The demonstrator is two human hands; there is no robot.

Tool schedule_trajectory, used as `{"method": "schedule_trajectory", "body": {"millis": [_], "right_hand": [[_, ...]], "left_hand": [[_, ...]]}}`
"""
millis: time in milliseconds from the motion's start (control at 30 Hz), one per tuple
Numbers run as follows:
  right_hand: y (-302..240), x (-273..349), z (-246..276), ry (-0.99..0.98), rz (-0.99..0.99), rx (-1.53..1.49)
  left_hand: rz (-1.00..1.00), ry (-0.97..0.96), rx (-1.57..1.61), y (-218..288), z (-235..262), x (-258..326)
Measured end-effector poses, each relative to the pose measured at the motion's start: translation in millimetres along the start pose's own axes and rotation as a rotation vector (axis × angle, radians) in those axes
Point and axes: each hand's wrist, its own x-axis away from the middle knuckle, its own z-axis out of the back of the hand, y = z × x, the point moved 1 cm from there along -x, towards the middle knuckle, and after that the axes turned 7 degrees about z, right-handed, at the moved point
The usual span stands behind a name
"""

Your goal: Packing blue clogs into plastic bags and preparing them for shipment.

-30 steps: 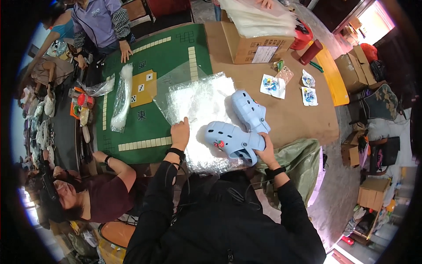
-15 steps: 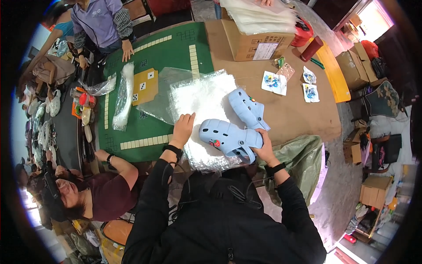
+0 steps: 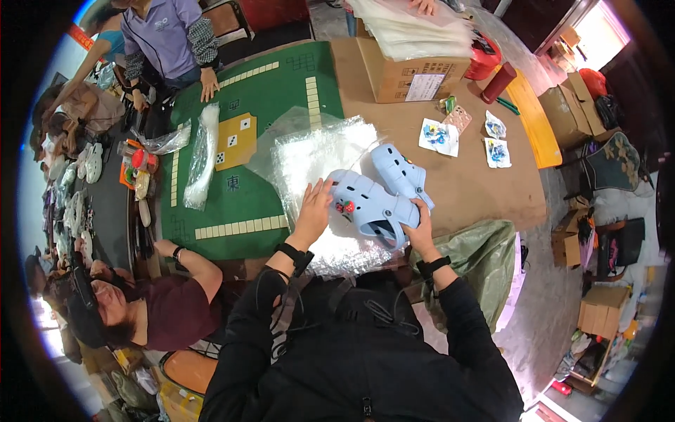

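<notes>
A light blue clog with red charms on its upper is tilted above a stack of clear plastic bags. My right hand grips this clog at its heel end. At its toe is my left hand, fingers stretched out beside or lightly against it; contact is hard to tell. The second light blue clog lies just beyond, on the right edge of the bags, with small charms on it. The first clog partly covers its near side.
A carton topped with plastic sleeves stands at the back. Small packets of charms lie on the right of the table. A rolled clear bag rests on the green mat. Co-workers are at the left, one with a hand on the mat.
My left hand has moved right and up to the clog's toe. The held clog has turned and shifted slightly right, showing more of its opening. The view has shifted a little.
</notes>
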Motion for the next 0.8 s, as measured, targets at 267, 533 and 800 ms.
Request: {"method": "schedule_trajectory", "body": {"millis": [267, 533, 800], "right_hand": [[14, 9, 3, 0.165, 0.085, 0.112], [19, 10, 12, 0.120, 0.070, 0.003], [38, 5, 9, 0.235, 0.014, -0.175]], "left_hand": [[0.055, -0.014, 0.265, 18, -2, -1], [0.035, -0.120, 0.211, 48, 0, -5], [0.140, -0.173, 0.333, 61, -5, 5]]}}
